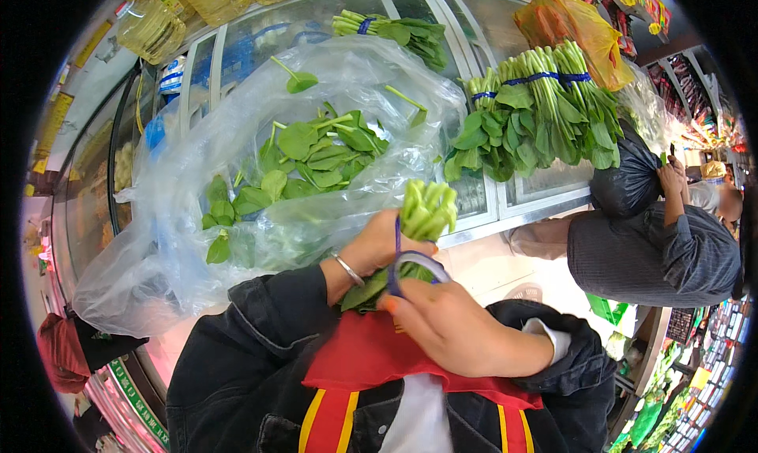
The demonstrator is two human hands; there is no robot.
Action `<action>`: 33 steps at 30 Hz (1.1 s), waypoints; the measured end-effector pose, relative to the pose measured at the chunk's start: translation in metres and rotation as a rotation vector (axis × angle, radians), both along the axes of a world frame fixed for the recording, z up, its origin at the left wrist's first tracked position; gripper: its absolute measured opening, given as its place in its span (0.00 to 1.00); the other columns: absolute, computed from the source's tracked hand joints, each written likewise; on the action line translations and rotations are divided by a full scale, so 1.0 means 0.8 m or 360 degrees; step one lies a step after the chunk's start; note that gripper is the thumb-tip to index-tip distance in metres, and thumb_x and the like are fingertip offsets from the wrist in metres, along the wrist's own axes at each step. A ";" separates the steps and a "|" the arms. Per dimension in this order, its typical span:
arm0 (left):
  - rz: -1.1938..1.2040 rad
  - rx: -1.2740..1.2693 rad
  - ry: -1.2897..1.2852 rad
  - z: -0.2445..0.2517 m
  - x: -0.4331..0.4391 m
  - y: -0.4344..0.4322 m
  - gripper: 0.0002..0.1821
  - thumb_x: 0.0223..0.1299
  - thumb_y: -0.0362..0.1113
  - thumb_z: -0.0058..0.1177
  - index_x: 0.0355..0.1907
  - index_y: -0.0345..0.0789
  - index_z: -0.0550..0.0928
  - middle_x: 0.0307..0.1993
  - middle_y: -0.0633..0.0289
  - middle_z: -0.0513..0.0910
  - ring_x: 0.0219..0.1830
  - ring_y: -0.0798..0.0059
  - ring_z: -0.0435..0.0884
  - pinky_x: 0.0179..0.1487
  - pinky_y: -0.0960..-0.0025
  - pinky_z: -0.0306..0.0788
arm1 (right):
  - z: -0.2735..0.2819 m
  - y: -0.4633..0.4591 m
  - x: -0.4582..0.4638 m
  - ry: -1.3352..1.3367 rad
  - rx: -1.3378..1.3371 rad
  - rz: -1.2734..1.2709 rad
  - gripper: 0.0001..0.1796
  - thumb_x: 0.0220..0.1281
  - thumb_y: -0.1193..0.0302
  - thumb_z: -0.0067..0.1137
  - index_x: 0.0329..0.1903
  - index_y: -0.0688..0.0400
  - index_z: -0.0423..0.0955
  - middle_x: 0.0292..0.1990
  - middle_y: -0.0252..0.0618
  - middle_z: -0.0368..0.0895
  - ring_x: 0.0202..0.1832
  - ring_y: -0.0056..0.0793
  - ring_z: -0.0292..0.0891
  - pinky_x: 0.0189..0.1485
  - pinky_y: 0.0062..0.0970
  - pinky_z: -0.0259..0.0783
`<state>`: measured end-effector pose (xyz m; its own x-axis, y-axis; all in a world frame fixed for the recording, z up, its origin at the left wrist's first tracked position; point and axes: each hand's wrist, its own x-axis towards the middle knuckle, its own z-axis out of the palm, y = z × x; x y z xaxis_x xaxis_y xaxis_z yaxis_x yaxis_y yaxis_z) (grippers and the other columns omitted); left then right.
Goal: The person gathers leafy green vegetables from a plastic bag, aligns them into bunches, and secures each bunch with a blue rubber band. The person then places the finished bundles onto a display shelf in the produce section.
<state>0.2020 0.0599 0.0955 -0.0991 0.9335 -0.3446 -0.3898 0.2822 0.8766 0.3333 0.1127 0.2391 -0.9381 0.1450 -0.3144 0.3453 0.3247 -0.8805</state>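
Observation:
A bunch of leafy greens [427, 207] is in my left hand [373, 246], its pale stems pointing up and away from me. My right hand [444, 320] grips a roll of purple tape [435, 266] just below the stems. A strip of that tape runs from the roll up beside my left hand. The bunch's leaves are partly hidden behind my hands. Beyond them lies a large clear plastic bag [237, 121], spread open with loose green leaves [323, 151] on it. Several bunches tied with purple tape [533, 112] lie to the right.
Another tied bunch [394, 33] lies at the back on the glass-topped freezer [468, 15]. An orange plastic bag [571, 33] sits at the back right. On the right, a person in dark clothes [645, 257] holds a black plastic bag [625, 178]. Oil jugs [151, 30] stand at the upper left.

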 end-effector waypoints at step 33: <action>-0.1046 0.0966 0.2159 0.146 -0.012 0.025 0.27 0.33 0.38 0.68 0.40 0.34 0.73 0.32 0.54 0.78 0.38 0.57 0.78 0.46 0.64 0.68 | -0.094 0.123 0.098 0.0642 -0.0978 -0.0659 0.35 0.57 0.70 0.56 0.68 0.61 0.56 0.62 0.47 0.65 0.63 0.38 0.64 0.67 0.35 0.57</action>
<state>0.1924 0.0795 0.2124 0.4421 0.8939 0.0737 0.7617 -0.4176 0.4955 0.4117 0.2114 0.1640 -0.9042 0.4147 -0.1022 -0.0479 -0.3363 -0.9405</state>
